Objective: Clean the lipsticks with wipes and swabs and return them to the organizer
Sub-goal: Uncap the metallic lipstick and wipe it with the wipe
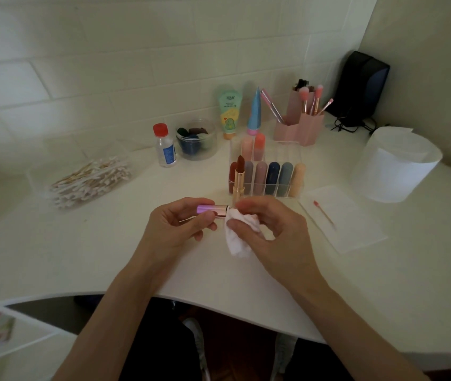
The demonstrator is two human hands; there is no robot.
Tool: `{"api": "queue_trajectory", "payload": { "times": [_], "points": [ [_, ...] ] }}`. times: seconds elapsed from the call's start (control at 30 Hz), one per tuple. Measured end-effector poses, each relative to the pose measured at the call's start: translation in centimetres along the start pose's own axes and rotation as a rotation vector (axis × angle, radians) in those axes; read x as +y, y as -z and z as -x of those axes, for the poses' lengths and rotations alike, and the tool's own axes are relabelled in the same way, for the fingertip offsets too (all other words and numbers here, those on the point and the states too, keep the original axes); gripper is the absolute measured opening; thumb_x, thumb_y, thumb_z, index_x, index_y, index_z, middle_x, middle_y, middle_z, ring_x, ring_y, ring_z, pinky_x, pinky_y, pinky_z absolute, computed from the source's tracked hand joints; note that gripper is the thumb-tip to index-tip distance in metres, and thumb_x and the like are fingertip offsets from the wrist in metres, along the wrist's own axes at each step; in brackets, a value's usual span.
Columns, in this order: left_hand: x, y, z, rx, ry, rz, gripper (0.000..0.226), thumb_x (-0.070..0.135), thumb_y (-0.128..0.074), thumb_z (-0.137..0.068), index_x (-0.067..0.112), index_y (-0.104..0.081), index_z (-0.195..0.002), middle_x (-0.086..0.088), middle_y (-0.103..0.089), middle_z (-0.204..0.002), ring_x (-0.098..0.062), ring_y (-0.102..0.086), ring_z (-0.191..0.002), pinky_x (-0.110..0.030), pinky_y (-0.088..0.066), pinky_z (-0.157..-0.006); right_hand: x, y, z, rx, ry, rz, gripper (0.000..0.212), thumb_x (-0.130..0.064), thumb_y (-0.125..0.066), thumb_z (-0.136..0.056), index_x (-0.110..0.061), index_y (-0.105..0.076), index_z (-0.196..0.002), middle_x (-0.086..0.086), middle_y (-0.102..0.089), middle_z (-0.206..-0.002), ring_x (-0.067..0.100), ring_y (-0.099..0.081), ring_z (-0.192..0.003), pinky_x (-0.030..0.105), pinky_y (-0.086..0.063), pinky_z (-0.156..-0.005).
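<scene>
Evidently the cleaning step is under way. The person's left hand (174, 226) curls its fingers and thumb round a pink-to-lilac metallic cap (212, 209), held level with its open end toward 3 o'clock. The right hand (273, 229) pinches a crumpled white wipe (239, 235) and presses it against that end. Just beyond the hands, at 12 o'clock, the uncapped lipstick (238, 178) stands upright on the table with its brown-red bullet wound up, touching or just in front of the clear organizer (287, 154), where other capped lipsticks sit in their slots. The next move probably calls for working the wipe round the cap's rim, then fitting the cap squarely over the bullet without smearing it and slotting the lipstick into the organizer. A pile of clean swabs (92, 180) lies at 10 o'clock, and a used red-tipped swab (324, 214) at 3 o'clock. Farther off, the red-capped bottle (165, 145) carries a blue label and the green tube (229, 111) a cartoon figure, but the writing on both is too small to read.
</scene>
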State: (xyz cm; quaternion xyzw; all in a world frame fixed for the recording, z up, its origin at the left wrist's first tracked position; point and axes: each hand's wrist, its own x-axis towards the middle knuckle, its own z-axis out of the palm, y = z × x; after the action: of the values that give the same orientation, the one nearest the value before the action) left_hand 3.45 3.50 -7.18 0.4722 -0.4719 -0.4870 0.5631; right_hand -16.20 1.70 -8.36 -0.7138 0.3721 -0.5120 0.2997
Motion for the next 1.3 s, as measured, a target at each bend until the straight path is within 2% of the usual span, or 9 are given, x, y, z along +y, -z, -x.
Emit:
{"api": "queue_trajectory", "payload": {
  "times": [0.13,0.33,0.43,0.53,0.63,0.8,1.03,1.17,1.3],
  "points": [
    [-0.2,0.0,-0.1,-0.008,-0.019,-0.005,0.028,0.016,-0.073,-0.077,0.005,-0.074,-0.103,-0.009,-0.077,-0.090,-0.016,-0.066,-0.068,-0.021,-0.048,-0.056,-0.1,0.4,0.1,0.046,0.093,0.072,0.021,-0.014,-0.081,-0.087,-0.015,-0.078,-0.107,-0.009,-0.075,-0.099,0.011,-0.069,-0.092,0.022,-0.055,-0.081],
    [-0.2,0.0,0.0,-0.024,-0.025,-0.010,0.026,0.015,-0.073,-0.077,0.005,-0.074,-0.102,-0.008,-0.076,-0.087,-0.017,-0.066,-0.067,-0.021,-0.048,-0.056,0.4,0.1,0.1,0.139,0.227,0.275,0.020,-0.018,-0.080,-0.085,-0.011,-0.080,-0.104,0.000,-0.073,-0.094,0.001,-0.060,-0.085,0.008,-0.045,-0.080],
    [-0.2,0.0,0.0,-0.021,-0.035,-0.013,0.026,0.015,-0.073,-0.078,0.005,-0.074,-0.102,-0.008,-0.076,-0.087,-0.016,-0.066,-0.067,-0.021,-0.048,-0.056,0.6,-0.4,0.1,0.126,0.265,0.285,0.017,-0.017,-0.079,-0.087,-0.010,-0.080,-0.102,0.002,-0.071,-0.094,0.001,-0.059,-0.083,0.012,-0.048,-0.076],
    [-0.2,0.1,0.1,-0.002,-0.034,-0.025,0.026,0.017,-0.073,-0.079,0.007,-0.074,-0.104,-0.007,-0.077,-0.089,-0.016,-0.068,-0.069,-0.020,-0.049,-0.057,0.9,-0.6,-0.1,0.080,0.235,0.187,0.018,-0.019,-0.080,-0.087,-0.009,-0.081,-0.102,0.004,-0.071,-0.101,0.008,-0.066,-0.092,0.022,-0.054,-0.082],
    [-0.1,0.1,0.1,0.026,-0.033,-0.023,0.028,0.020,-0.072,-0.079,0.008,-0.075,-0.104,-0.008,-0.077,-0.090,-0.016,-0.069,-0.071,-0.020,-0.049,-0.057,0.7,-0.4,-0.2,-0.013,0.108,0.044,0.024,-0.018,-0.082,-0.084,-0.014,-0.080,-0.108,-0.001,-0.072,-0.109,0.007,-0.067,-0.099,0.019,-0.052,-0.087],
    [-0.1,0.0,0.0,0.026,-0.024,-0.010,0.027,0.020,-0.072,-0.079,0.009,-0.075,-0.104,-0.009,-0.078,-0.090,-0.017,-0.070,-0.072,-0.021,-0.049,-0.058,0.2,-0.3,0.1,-0.047,-0.011,-0.024,0.026,-0.020,-0.081,-0.087,-0.022,-0.077,-0.113,-0.014,-0.076,-0.101,0.012,-0.071,-0.092,0.028,-0.057,-0.082],
    [0.0,-0.1,0.1,0.003,-0.036,-0.016,0.027,0.021,-0.072,-0.078,0.008,-0.075,-0.102,-0.007,-0.077,-0.088,-0.017,-0.070,-0.071,-0.020,-0.049,-0.056,0.5,-0.9,-0.1,-0.018,-0.001,-0.050,0.017,-0.029,-0.075,-0.091,-0.018,-0.079,-0.104,-0.018,-0.074,-0.090,0.003,-0.070,-0.080,0.020,-0.055,-0.077],
    [-0.2,0.0,0.2,0.024,-0.064,-0.065,0.027,0.022,-0.073,-0.079,0.009,-0.076,-0.103,-0.008,-0.078,-0.090,-0.018,-0.071,-0.072,-0.021,-0.050,-0.058,0.4,-0.7,-0.2,-0.061,0.006,-0.071,0.022,-0.022,-0.075,-0.091,-0.010,-0.078,-0.109,-0.017,-0.071,-0.084,0.004,-0.066,-0.071,0.018,-0.051,-0.070],
    [-0.4,0.1,0.0,0.016,-0.114,-0.131,0.023,0.019,-0.075,-0.080,0.011,-0.076,-0.102,-0.009,-0.077,-0.091,-0.021,-0.071,-0.072,-0.024,-0.051,-0.058,-0.1,-0.7,-0.3,-0.095,-0.075,-0.163,0.014,-0.028,-0.073,-0.090,-0.020,-0.077,-0.101,-0.019,-0.070,-0.074,0.004,-0.064,-0.064,0.018,-0.051,-0.063]
  ]
}}
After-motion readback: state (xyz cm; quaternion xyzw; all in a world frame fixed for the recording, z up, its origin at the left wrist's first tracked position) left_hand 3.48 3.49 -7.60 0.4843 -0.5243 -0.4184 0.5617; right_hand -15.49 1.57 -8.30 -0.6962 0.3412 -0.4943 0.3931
